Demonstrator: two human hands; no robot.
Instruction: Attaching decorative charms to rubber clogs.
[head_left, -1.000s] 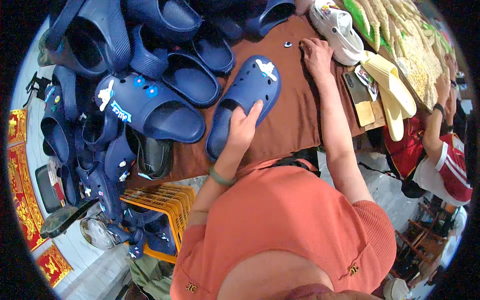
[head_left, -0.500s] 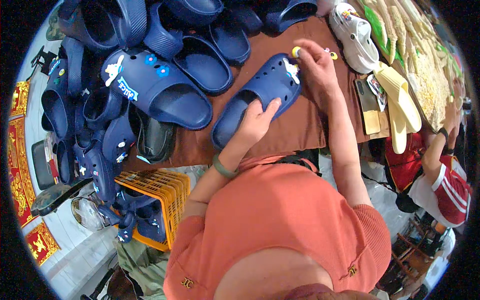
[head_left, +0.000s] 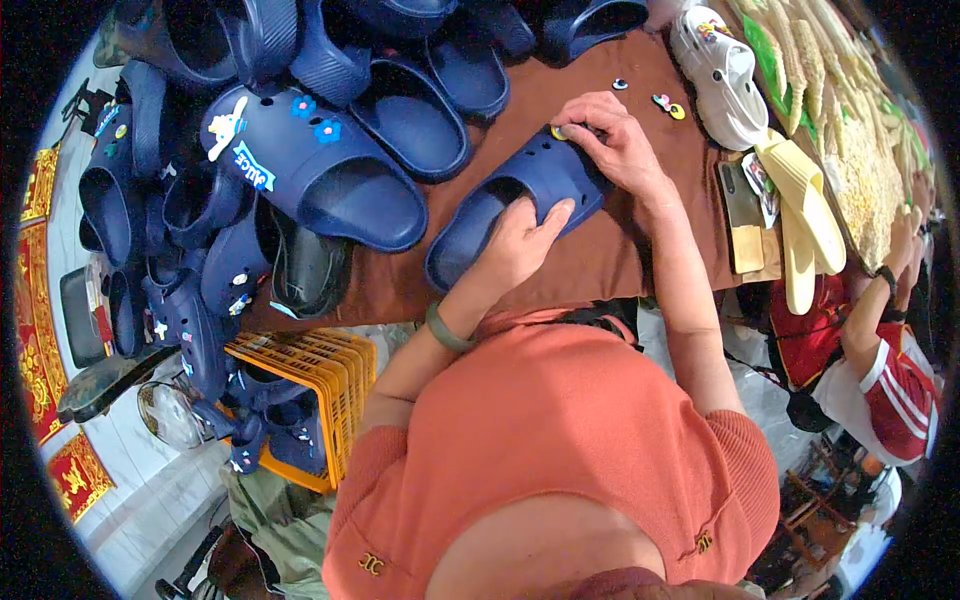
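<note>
A navy blue clog point(head_left: 465, 240) with holes in its upper lies tilted on the brown cloth in front of me. My left hand point(head_left: 522, 240) grips it at the opening, the fingers reaching inside and the thumb over the upper. My right hand point(head_left: 620, 150) bends over the toe end, its fingertips pinching a small yellow shoe charm point(head_left: 557, 132) against the upper near a hole. That hand covers much of the toe. Beyond it, a small dark-and-white charm point(head_left: 620, 84) and a pink-and-yellow charm cluster point(head_left: 668, 106) lie loose on the cloth.
Many navy clogs are heaped at the left, including one decorated clog point(head_left: 320, 185). To the right are a white clog point(head_left: 715, 75), yellow slides point(head_left: 800, 220) and a phone point(head_left: 742, 215). An orange basket point(head_left: 345, 400) stands below the table edge; another person's arm point(head_left: 870, 300) shows at far right.
My right hand has brought the yellow charm down and left from beyond the toe onto the clog's upper. The white charm on the toe is now hidden. The left hand keeps its grip.
</note>
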